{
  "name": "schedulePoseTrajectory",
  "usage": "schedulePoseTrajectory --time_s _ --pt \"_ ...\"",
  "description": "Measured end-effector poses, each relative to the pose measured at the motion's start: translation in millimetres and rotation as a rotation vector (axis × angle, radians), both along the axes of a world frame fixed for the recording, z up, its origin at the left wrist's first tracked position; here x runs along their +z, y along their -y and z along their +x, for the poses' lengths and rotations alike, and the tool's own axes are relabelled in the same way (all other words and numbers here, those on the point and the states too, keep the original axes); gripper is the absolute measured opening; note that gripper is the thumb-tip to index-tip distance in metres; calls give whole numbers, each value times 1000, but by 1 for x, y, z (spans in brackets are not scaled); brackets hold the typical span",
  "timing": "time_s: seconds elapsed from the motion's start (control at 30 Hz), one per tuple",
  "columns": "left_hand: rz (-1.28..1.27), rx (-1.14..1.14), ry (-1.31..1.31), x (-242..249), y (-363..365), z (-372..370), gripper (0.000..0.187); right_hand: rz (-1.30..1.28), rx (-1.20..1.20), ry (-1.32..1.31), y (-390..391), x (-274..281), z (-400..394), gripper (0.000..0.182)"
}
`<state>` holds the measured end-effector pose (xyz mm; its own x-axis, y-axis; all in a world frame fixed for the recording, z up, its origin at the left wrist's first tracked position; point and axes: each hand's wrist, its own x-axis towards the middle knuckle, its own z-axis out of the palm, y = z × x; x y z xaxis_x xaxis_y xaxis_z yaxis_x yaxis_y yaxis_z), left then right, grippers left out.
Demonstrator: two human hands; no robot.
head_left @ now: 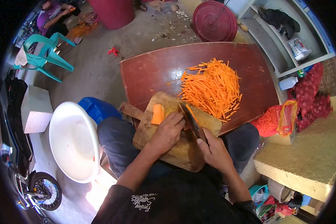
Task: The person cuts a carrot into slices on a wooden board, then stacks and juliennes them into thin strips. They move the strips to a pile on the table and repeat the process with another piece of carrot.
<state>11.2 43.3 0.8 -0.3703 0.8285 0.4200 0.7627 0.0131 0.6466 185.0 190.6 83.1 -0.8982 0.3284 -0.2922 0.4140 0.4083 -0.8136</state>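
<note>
My right hand is wrapped round the handle of a dark-bladed knife, which stands on the worn wooden cutting board. Close to the blade, my left hand presses down with curled fingers on a carrot piece mostly hidden beneath them. A thin carrot strip lies along the blade's far side. Left of my knuckles sits a thick cut carrot chunk. Beyond the board, a large heap of carrot sticks covers part of the red-brown table.
A white basin and a blue container stand at my left. Red net sacks lie at right beside a ledge. A green chair and another person are at far left.
</note>
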Motion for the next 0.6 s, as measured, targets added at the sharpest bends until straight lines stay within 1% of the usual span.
schedulePoseTrajectory --time_s 0.1,0.2,0.3,0.33,0.43,0.5,0.6 --pt "-40 -21 42 -4 5 0 36 31 -9 -63 7 3 6 43" --pt "-89 -39 51 -3 5 -2 41 61 0 38 8 -7 4 42" --pt "-97 -41 52 -4 7 -2 44 168 28 -10 10 -19 -1 38" --pt "-91 -43 51 -5 7 -2 45 157 20 -5 8 -20 -1 38" --pt "4 -19 -7 -6 4 -2 33 96 -12 8 4 -15 0 36" --pt "11 -16 -25 -7 5 -4 34 9 -42 13 6 -2 1 34" --pt "-41 -39 -57 -4 6 -5 33 -23 -57 38 7 9 4 32"
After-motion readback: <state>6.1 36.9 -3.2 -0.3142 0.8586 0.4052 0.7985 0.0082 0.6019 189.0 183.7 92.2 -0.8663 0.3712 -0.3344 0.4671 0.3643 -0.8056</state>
